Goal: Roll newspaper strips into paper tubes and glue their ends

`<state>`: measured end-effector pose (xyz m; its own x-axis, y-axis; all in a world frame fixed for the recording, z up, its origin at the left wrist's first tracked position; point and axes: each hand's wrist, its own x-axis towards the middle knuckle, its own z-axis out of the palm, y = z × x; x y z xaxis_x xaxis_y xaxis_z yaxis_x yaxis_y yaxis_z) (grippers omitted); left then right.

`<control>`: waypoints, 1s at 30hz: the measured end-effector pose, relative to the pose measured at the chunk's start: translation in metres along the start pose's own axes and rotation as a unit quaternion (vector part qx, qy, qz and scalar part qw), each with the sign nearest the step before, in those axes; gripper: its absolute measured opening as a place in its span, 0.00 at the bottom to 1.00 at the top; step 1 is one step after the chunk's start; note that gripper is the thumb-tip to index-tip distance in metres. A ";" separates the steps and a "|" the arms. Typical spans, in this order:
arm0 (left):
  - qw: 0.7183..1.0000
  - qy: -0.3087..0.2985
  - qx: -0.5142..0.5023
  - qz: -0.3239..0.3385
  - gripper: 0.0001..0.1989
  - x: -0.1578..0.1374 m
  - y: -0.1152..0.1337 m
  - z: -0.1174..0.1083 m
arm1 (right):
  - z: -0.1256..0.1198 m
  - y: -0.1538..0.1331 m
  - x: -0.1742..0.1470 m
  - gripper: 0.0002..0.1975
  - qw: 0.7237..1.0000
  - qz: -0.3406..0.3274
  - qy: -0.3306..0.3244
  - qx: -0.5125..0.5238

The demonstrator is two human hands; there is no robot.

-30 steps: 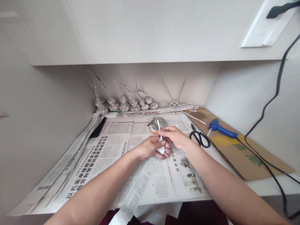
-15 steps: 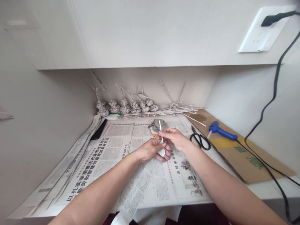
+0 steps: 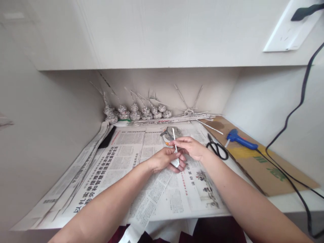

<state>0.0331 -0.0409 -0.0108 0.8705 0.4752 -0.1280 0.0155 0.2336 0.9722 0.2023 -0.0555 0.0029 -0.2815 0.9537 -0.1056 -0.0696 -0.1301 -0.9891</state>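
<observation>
Between both hands is a newspaper strip [image 3: 152,199], its upper end rolled around a thin white stick [image 3: 174,134] that points up and away from me. My left hand [image 3: 167,159] is closed on the strip where it meets the stick, with thumb and fingers pinching it. My right hand [image 3: 188,147] is closed on the stick just above, its thumb and index finger pressed against it. The strip's loose tail runs down past the table's front edge. Where the fingers overlap, part of the roll is hidden.
Newspaper sheets [image 3: 101,179] cover the table. Black-handled scissors [image 3: 217,150] and a blue glue gun [image 3: 241,140] lie to the right, the gun on cardboard [image 3: 268,168]. Woven paper gourds [image 3: 135,113] and rolled paper sticks [image 3: 174,118] line the back. A power cord [image 3: 291,114] hangs at right.
The view has shifted slightly. My right fingers look a little straighter along the stick; the left hand's grip on the strip is nearly the same.
</observation>
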 end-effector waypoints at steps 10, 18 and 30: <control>1.000 -0.001 0.007 -0.014 0.21 0.000 -0.001 0.000 | 0.001 0.002 0.003 0.15 0.997 -0.024 0.069 0.020; 1.000 0.000 0.000 -0.013 0.20 0.001 -0.001 0.002 | 0.001 0.000 0.002 0.13 0.994 -0.039 0.097 0.026; 1.000 0.002 -0.001 -0.014 0.21 0.000 0.002 0.000 | 0.003 0.000 0.002 0.13 0.996 -0.023 0.081 0.012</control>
<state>0.0331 -0.0402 -0.0090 0.8676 0.4725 -0.1552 0.0383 0.2477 0.9681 0.1989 -0.0549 0.0029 -0.1191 0.9899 -0.0771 -0.1015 -0.0894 -0.9908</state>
